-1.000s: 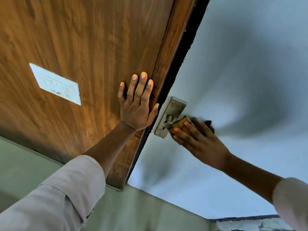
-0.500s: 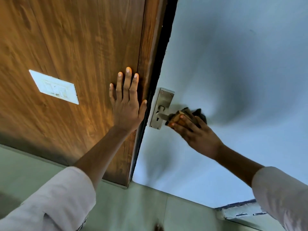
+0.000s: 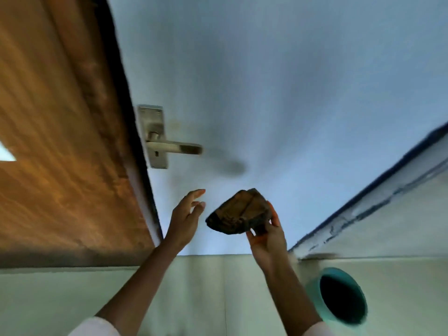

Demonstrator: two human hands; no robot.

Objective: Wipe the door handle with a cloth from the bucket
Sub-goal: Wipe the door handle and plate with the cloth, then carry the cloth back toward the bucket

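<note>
The metal lever door handle (image 3: 174, 147) sticks out from its plate on the pale blue door (image 3: 278, 93), bare and untouched. Below it, my right hand (image 3: 266, 235) holds a folded brown cloth (image 3: 238, 213) away from the door. My left hand (image 3: 185, 217) hovers open just left of the cloth, fingers spread, touching nothing. The teal bucket (image 3: 339, 295) stands on the floor at lower right, its inside dark.
A brown wooden panel (image 3: 60, 141) fills the left, with a white switch plate (image 3: 6, 154) at its edge. Pale green floor tiles (image 3: 72, 299) lie below. A light wall with a dark blue border (image 3: 375, 197) runs along the right.
My right hand pulled the cloth off the handle and down. My left hand left the wooden panel and came over beside the cloth. The view tilted down, bringing the bucket into sight.
</note>
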